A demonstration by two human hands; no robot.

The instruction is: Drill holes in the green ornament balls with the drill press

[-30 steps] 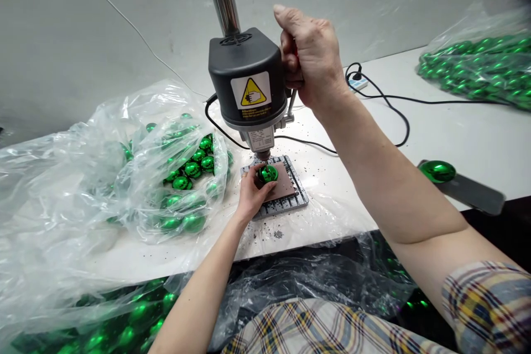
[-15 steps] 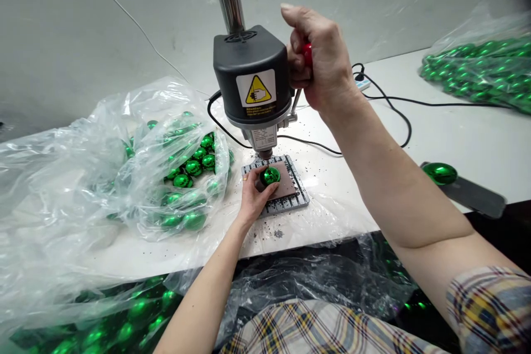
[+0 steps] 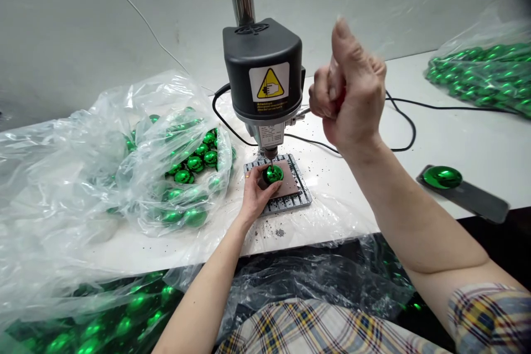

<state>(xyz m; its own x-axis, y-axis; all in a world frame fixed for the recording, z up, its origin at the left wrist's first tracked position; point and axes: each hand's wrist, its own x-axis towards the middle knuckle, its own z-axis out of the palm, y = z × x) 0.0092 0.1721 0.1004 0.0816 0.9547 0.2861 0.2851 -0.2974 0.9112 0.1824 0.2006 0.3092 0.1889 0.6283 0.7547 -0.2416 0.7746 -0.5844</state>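
Surface: white counter (image 3: 464, 138)
Left: clear plastic bag (image 3: 53, 160) of shiny green spheres
Centre: grey slotted metal drill base (image 3: 279, 207)
Right: dark flat slab (image 3: 477, 202)

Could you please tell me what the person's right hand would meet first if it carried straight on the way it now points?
Most likely the black motor housing of the drill press, just left of the right hand. The hand is blurred and depth is unclear, though, so it might pass behind.
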